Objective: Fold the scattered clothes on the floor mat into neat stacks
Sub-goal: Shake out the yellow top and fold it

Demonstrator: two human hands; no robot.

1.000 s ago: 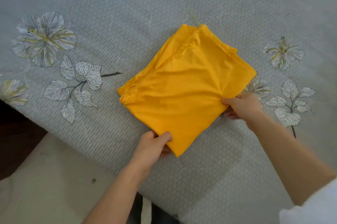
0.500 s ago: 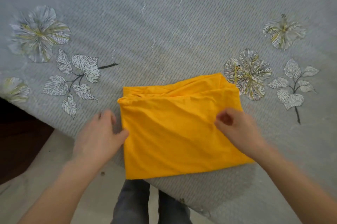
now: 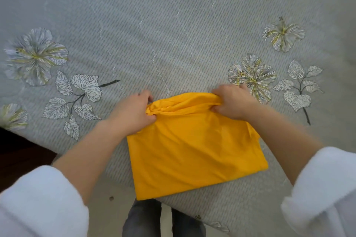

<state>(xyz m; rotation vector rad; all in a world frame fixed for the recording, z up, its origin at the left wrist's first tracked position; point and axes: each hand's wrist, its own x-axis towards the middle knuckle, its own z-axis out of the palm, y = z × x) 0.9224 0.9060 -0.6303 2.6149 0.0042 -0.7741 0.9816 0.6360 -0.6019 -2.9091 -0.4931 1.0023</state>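
Folded yellow garment [image 3: 192, 150] is lying lower centre of frame, on the grey floral mat [image 3: 173, 34]. Left hand [image 3: 133, 113] and right hand [image 3: 233, 101] are each clamping a bunched far corner. Judgement: the next fold is calling for level corners and a taut edge, landing square on the near edge.

Bare mat [image 3: 173, 34] lies open beyond the yellow garment [image 3: 192, 150].

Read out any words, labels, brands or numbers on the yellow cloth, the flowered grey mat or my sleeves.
None readable. The folded yellow cloth, gripped by the left hand and right hand, is plain; the grey quilted mat bears only printed flowers and leaves; the white sleeves show no print.
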